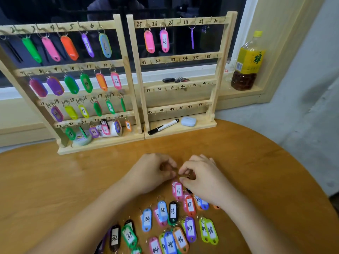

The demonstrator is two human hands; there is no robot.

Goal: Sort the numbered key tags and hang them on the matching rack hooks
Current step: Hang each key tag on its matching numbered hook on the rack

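Pink tag 27 (178, 191), black tag 36 (173, 212), yellow-labelled bottle (248, 61)

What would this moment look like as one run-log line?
phase: sorting | left hand: pinching tag 27 ring | right hand: pinching same ring | hook 27: empty | table: many loose tags
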